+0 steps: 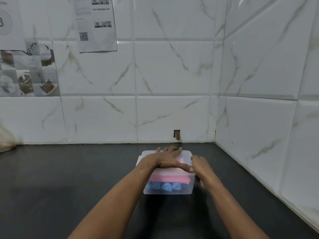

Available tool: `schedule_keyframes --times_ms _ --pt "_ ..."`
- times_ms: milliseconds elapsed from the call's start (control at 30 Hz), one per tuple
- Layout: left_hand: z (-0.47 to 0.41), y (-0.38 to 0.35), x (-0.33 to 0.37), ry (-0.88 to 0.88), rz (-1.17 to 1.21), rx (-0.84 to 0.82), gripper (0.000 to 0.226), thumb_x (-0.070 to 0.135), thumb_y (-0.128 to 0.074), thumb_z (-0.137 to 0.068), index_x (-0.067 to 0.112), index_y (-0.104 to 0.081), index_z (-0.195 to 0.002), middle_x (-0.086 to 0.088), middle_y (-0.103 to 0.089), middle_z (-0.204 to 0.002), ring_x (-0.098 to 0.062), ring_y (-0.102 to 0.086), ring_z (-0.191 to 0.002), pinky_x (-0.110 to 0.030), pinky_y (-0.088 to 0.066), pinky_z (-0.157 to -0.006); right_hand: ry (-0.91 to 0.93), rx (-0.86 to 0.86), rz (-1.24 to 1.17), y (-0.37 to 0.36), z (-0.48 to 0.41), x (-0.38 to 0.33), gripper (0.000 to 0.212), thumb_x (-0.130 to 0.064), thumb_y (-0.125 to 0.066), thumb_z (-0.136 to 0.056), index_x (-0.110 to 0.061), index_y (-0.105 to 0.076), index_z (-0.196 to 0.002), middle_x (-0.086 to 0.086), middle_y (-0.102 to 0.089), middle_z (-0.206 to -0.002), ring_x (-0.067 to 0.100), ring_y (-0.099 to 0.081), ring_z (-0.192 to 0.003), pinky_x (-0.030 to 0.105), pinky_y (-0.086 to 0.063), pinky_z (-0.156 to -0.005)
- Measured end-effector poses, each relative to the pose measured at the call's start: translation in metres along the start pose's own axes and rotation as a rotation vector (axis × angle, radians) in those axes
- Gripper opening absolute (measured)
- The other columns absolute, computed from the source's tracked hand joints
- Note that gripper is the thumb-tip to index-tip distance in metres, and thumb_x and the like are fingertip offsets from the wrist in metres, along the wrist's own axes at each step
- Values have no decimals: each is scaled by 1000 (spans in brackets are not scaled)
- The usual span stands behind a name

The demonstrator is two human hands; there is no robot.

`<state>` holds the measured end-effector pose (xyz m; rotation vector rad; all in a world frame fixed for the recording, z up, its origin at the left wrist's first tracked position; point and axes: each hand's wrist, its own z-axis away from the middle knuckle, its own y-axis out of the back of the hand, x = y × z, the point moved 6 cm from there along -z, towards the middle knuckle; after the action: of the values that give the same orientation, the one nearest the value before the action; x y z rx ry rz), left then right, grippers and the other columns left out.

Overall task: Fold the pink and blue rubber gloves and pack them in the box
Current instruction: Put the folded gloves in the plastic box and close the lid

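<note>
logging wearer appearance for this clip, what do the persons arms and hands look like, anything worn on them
Both arms are bare from the frame's bottom edge to the fingertips: no sleeves show. The left hand and right hand wear no gloves, and no rings, watch or bracelet can be seen on either wrist. Fingernails look short and unpainted. No markings or tattoos are visible on the forearms.

Both bare forearms reach forward. The left hand (170, 157) lies flat, palm down, fingers spread and thumb out toward the right hand (201, 167), which curls loosely just beside it.
</note>
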<state>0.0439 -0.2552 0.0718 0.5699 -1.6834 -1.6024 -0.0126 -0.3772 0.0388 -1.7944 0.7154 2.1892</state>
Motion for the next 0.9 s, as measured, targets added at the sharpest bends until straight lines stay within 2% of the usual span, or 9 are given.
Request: schedule_keyframes --times_ms 200,267,333,433,533,633,700,767,900 --pt "-2 0 0 -15 -61 -11 110 89 -38 -63 35 -7 -154 -3 -17 -159 -29 -13 -147 -58 -5 -116 111 62 133 8 -5 -10 14 -13 -47 -90 -3 -57 -90 14 -57 -84 20 -50 -67 28 -34 -50" --pt "-1 0 -1 -13 -50 -11 115 92 -36 -58 35 -8 -154 -1 -17 -159 -28 -12 -147 -57 -5 -117 165 94 165 13 -6 -19 9 -8 -51 -86 -4 -53 -78 12 -53 -76 21 -47 -63 28 -35 -50" --pt "0 0 0 -15 -51 -3 119 94 -33 -54 34 -8 -155 -2 -17 -159 -28 -12 -147 -57 -6 -117 212 119 242 15 -5 -27 17 -7 -51 -84 -6 -47 -67 10 -50 -68 21 -46 -59 26 -35 -49" --pt "-2 -1 0 -17 -60 4 121 94 -32 -53 33 -8 -155 -4 -18 -159 -28 -14 -147 -57 -7 -117 181 76 303 13 -7 -27 18 -13 -52 -89 -8 -51 -71 11 -56 -74 20 -52 -60 25 -39 -47" --pt "-4 -1 -1 -21 -54 12 118 92 -35 -56 33 -10 -155 -5 -21 -157 -28 -15 -146 -57 -8 -116 32 -62 194 9 -10 -18 17 -25 -54 -93 -10 -54 -85 13 -62 -88 24 -60 -72 31 -52 -56" --pt "-4 -2 0 -27 -47 26 119 92 -34 -55 31 -12 -155 -7 -25 -155 -29 -17 -144 -56 -11 -116 -39 -102 84 4 -13 -12 21 -27 -57 -93 -11 -53 -79 15 -63 -89 31 -65 -83 42 -57 -76" --pt "-3 -2 2 -31 -44 37 123 93 -32 -52 29 -12 -155 -9 -27 -153 -29 -18 -143 -55 -11 -116 4 -64 107 3 -15 -15 20 -22 -54 -95 -8 -53 -81 15 -63 -89 31 -65 -84 43 -58 -74" --pt "-2 -2 3 -33 -40 37 124 93 -32 -51 29 -12 -155 -10 -26 -153 -30 -18 -143 -55 -11 -116 46 -44 195 3 -14 -18 18 -22 -48 -97 -6 -54 -91 16 -63 -92 30 -65 -83 39 -56 -63" --pt "-2 -2 4 -23 -46 34 123 92 -32 -50 31 -13 -155 -10 -25 -154 -30 -17 -144 -55 -10 -116 68 -46 333 -2 -14 -25 21 -16 -44 -99 -3 -56 -110 19 -63 -104 32 -65 -90 40 -58 -72"
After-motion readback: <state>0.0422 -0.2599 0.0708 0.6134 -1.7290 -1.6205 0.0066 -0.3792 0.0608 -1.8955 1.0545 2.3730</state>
